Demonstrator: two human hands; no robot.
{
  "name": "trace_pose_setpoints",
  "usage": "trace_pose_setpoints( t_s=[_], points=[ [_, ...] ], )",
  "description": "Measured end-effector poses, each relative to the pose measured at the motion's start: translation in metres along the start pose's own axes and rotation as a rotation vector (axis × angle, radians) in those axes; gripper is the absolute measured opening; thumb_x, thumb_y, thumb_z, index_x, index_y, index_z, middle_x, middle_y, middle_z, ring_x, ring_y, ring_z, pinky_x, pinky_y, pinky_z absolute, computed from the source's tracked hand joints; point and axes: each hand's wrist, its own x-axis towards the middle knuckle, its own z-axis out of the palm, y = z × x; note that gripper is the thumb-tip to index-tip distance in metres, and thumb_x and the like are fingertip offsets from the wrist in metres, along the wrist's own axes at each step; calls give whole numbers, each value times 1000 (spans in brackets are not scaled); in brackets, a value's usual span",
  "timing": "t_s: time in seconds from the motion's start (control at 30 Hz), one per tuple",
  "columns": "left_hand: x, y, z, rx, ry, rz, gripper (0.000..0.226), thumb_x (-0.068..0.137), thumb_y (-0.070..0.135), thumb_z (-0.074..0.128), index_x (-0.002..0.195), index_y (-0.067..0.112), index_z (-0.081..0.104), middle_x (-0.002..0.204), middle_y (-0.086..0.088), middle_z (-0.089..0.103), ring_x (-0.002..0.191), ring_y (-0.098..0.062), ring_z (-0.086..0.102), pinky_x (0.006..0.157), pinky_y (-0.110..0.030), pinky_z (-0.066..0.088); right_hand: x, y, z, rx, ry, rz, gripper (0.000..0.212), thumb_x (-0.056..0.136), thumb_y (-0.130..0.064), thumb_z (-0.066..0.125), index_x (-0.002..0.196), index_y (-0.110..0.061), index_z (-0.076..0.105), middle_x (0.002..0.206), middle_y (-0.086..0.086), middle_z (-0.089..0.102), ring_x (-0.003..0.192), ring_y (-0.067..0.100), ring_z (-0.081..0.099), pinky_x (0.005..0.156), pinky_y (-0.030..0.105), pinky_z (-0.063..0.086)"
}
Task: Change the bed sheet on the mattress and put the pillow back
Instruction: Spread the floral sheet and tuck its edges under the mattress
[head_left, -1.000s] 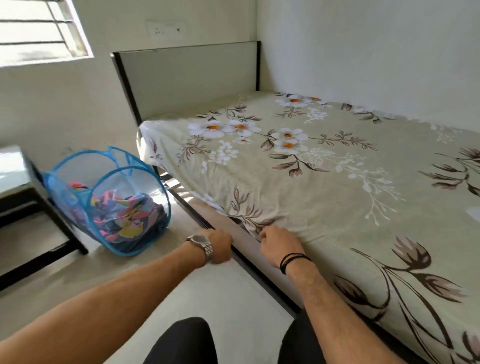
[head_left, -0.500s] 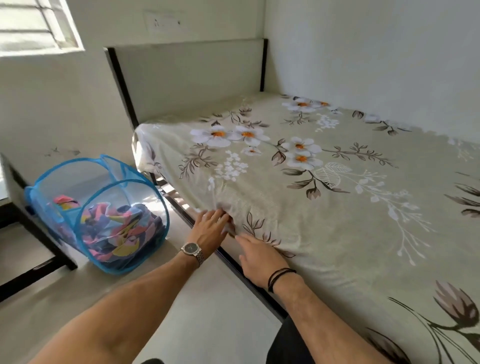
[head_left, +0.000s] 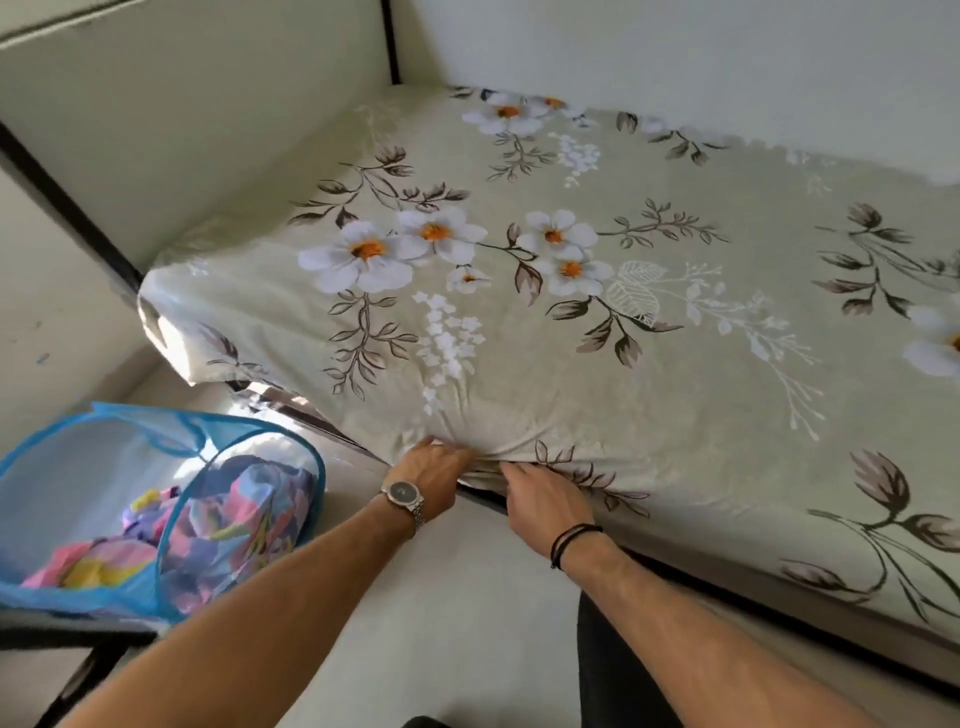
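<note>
Both hands are shifting headward along the mattress's near edge, left hand (head_left: 434, 475) and right hand (head_left: 540, 499) pinching the bed sheet (head_left: 597, 322); yanking risks untucking that corner.

A pale green bed sheet (head_left: 597, 364) printed with white, orange-centred flowers and brown leafy sprigs lies spread flat over the mattress, covering its whole visible top. It drapes over the near side edge, where the cloth bunches into small creases, and wraps round the corner (head_left: 171, 322) nearest the headboard.
</note>
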Motion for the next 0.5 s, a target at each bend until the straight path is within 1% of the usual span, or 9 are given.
trace_pose_setpoints(
  t_s=[0.03, 0.1, 0.17, 0.23, 0.3, 0.37, 0.43, 0.47, 0.5],
  points=[
    [3, 0, -8, 16, -57, -13, 30, 83, 7, 56, 107, 24, 62, 103, -3, 72, 101, -27, 70, 94, -36, 51, 0, -4, 1, -20, -9, 13, 36, 95, -13, 47, 129, -19, 58, 123, 4, 68, 110, 25, 65, 84, 39, 53],
    [5, 4, -21, 60, -162, -16, 30, 90, 12, 55, 117, 23, 62, 112, -6, 70, 106, -29, 69, 89, -37, 52, -4, -10, 5, -29, -27, 40, 36, 94, -11, 48, 128, -18, 58, 122, 4, 68, 110, 26, 65, 84, 38, 51],
    [0, 9, -27, 77, -231, -8, 29, 93, 16, 56, 121, 22, 61, 117, -7, 68, 108, -30, 68, 85, -37, 53, -8, -10, 16, -13, -49, 62, 48, 93, -10, 50, 141, -16, 51, 135, 5, 63, 124, 24, 59, 99, 36, 47],
    [-5, 7, -25, 74, -265, -9, 30, 95, 17, 56, 125, 23, 60, 122, -7, 66, 109, -30, 67, 86, -37, 53, -6, -6, 25, -8, -100, 53, 64, 93, -11, 51, 155, -11, 35, 155, 8, 47, 143, 23, 43, 119, 38, 33],
    [-7, 4, -19, 66, -281, -28, 37, 97, 15, 53, 132, 25, 57, 125, -6, 65, 110, -28, 67, 90, -38, 53, -3, -2, 31, -11, -121, 16, 73, 94, -13, 51, 160, -9, 22, 164, 10, 33, 152, 23, 29, 127, 40, 19],
    [-12, 3, -7, -21, -217, -83, 46, 98, 13, 47, 141, 27, 49, 123, -5, 68, 106, -27, 69, 90, -38, 55, 0, 1, 38, -13, -99, -30, 78, 93, -12, 51, 162, -9, 15, 167, 9, 26, 155, 22, 23, 128, 38, 12],
    [-17, 6, -1, -186, -82, -174, 51, 97, 15, 44, 146, 28, 46, 117, -4, 72, 101, -28, 70, 85, -39, 56, 0, -2, 50, -8, -72, -55, 81, 91, -10, 51, 163, -8, 13, 168, 10, 22, 156, 21, 19, 127, 33, 4],
    [-18, 9, 1, -324, -7, -249, 50, 97, 16, 45, 145, 27, 49, 117, -3, 72, 102, -28, 69, 85, -38, 56, -1, -5, 57, 15, -38, -46, 81, 90, -8, 50, 163, -6, 13, 169, 11, 22, 156, 22, 19, 127, 30, 1],
    [-20, 13, 3, -524, 29, -355, 47, 97, 16, 47, 142, 25, 54, 119, -1, 71, 107, -27, 68, 89, -37, 54, -3, -8, 64, 47, 6, -29, 82, 89, -7, 52, 162, -6, 15, 168, 12, 23, 156, 22, 21, 126, 29, 0]
  ],
)
